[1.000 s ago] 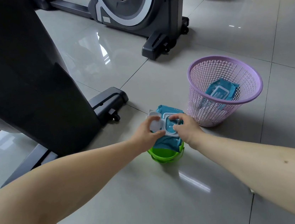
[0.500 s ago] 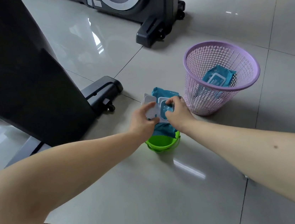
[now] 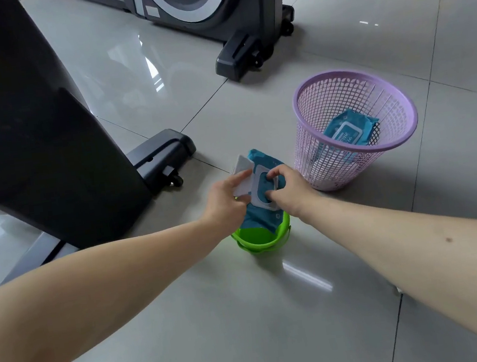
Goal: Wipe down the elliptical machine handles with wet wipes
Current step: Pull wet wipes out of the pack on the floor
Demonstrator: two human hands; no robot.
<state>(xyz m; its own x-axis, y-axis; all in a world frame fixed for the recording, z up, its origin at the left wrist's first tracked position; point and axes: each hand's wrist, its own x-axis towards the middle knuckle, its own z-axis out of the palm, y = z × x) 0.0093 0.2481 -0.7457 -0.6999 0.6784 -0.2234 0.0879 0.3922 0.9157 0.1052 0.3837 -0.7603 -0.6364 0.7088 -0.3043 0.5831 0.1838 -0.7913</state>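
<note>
Beside the dark elliptical machine (image 3: 30, 131), the left hand (image 3: 226, 198) pinches open the white flip lid (image 3: 241, 167) of a teal wet-wipe pack (image 3: 261, 217) standing in a green bucket (image 3: 264, 245) on the floor. The right hand (image 3: 290, 194) pinches at the pack's opening with curled fingers. A lilac mesh basket (image 3: 318, 156) at right holds a second teal pack (image 3: 345, 133), its label unreadable.

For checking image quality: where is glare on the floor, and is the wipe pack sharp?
Head view: bright glare whitens the floor tiles beside the elliptical base; a streak shines near the green bucket; the wipe pack is sharp.
</note>
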